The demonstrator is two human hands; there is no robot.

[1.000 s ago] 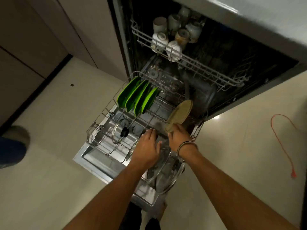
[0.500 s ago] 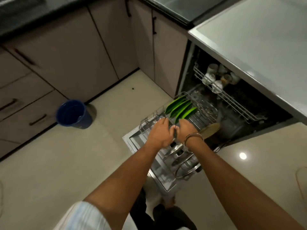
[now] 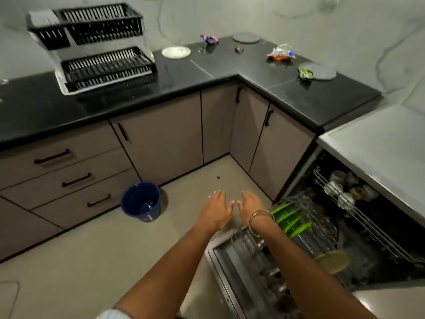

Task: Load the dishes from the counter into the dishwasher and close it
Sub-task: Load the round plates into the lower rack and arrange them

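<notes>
The dishwasher stands open at the lower right, its door [image 3: 224,265] folded down. Several green plates [image 3: 292,219] and a tan round plate [image 3: 333,261] stand in the pulled-out lower rack [image 3: 322,229]; cups [image 3: 340,187] fill the upper rack. My left hand [image 3: 215,210] and my right hand [image 3: 251,203], with a metal bangle on its wrist, hover side by side above the floor left of the rack, fingers straight, holding nothing. On the black counter [image 3: 138,88] lie a white plate [image 3: 176,52], a grey plate [image 3: 246,38] and a grey plate with scraps [image 3: 318,71].
A black two-tier dish rack [image 3: 96,49] sits on the counter at the left. Wrappers [image 3: 281,53] and small litter lie near the counter corner. A blue bucket [image 3: 141,201] stands on the floor by the drawers. Cabinet doors line the corner.
Both hands have lifted off the lower rack and now hover free to its left. My head has risen and turned left, bringing the counter into view.
</notes>
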